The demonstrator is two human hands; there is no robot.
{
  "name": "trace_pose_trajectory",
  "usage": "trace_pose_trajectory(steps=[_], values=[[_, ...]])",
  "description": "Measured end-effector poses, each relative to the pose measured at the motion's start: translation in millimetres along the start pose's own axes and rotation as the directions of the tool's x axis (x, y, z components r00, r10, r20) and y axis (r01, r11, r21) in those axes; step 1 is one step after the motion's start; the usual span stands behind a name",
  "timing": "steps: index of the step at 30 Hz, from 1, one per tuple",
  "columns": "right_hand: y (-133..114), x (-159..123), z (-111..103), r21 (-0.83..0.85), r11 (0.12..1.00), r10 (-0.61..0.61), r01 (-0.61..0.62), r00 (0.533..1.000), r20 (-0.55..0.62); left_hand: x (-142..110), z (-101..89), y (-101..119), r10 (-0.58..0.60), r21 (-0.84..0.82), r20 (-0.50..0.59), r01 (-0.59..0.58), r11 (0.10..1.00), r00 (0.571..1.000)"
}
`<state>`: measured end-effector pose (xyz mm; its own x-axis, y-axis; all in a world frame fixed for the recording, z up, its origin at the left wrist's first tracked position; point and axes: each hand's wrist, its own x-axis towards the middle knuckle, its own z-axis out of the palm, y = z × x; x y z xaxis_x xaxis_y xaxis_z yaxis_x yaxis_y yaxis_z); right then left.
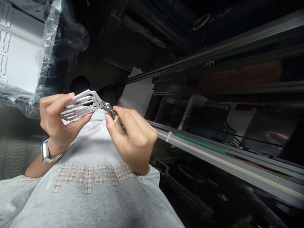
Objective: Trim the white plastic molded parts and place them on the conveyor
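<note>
My left hand point(57, 120), closed, pinches a thin white slotted frame point(82, 103) between the thumb below and the fingers above. The frame has long cut-out bars and is tilted, held in front of my chest. In my right hand point(134, 134) are small metal nippers point(109, 109) with a beige handle, partly hidden by my fingers. The nippers' jaws meet the right corner of the frame; whether they are closed on it I cannot tell. A watch point(45, 151) sits on my left wrist.
At upper left, white sheets point(26, 47) with cut-out shapes lie amid clear plastic wrap point(51, 41). Stacked pale sheets point(137, 95) stand beyond my right hand. Long metal rails point(213, 153) and dark machinery with cables run along the right side.
</note>
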<state>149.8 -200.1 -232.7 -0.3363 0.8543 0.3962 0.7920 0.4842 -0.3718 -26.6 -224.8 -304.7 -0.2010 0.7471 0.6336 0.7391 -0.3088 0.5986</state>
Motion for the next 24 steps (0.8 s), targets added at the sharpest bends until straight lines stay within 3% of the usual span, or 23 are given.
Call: trace_pose_trajectory(steps=[7,15,24], values=[[0.7,-0.3,0.3,-0.014,1.0,-0.023,0.023,0.999,0.024,-1.5,-0.9,0.2,-0.012,0.004,-0.001,0.012,1.0,1.0],[2.4,2.1,-2.1,0.165,0.98,0.112,-0.114,0.993,0.019,-0.6,-4.5,0.1,-0.071,-0.029,0.02,0.071,0.997,0.997],[6.2,1.3,4.3,0.075,0.997,0.015,-0.015,1.0,0.003,2.1,-3.1,3.6,-0.061,0.005,0.036,0.061,0.998,0.997]])
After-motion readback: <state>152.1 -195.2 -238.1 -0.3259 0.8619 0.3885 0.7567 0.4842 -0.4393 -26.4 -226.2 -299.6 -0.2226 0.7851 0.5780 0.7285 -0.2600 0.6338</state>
